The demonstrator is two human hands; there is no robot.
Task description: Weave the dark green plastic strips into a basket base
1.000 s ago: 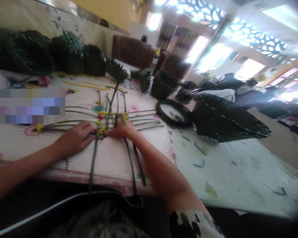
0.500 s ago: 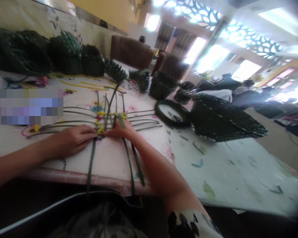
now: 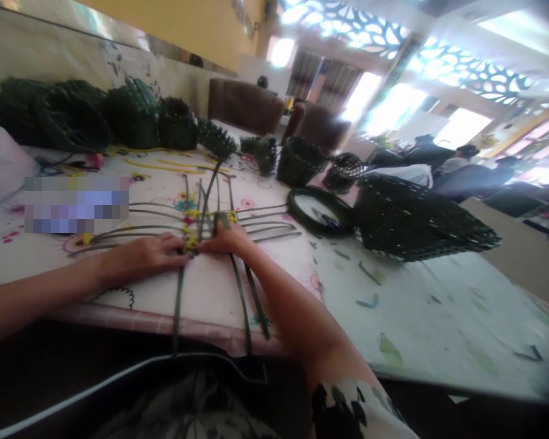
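In the head view a flat piece of woven strips [image 3: 191, 227], dark green with yellow, lies on the patterned tablecloth, its long loose ends spreading to all sides. My left hand [image 3: 158, 255] rests low at its left edge, fingers together and gripping the corner by the yellow strip. My right hand [image 3: 226, 239] is closed at the near right of the weave, with a dark green strip [image 3: 224, 221] held by thumb and fingers. Another green strip [image 3: 209, 192] arches up from the weave in front of it. The fingertips are partly hidden.
Several dark green woven baskets [image 3: 132, 116] stand along the back. A round green ring [image 3: 320, 210] and a large basket [image 3: 421, 213] lie to the right. Strip scraps [image 3: 368, 272] dot the pale cover. Yellow strips [image 3: 174, 166] lie behind; people [image 3: 466, 158] sit far off.
The view has shifted slightly, so the baskets and table appear a little lower and further right. Both hands keep nearly the same place on the woven piece.
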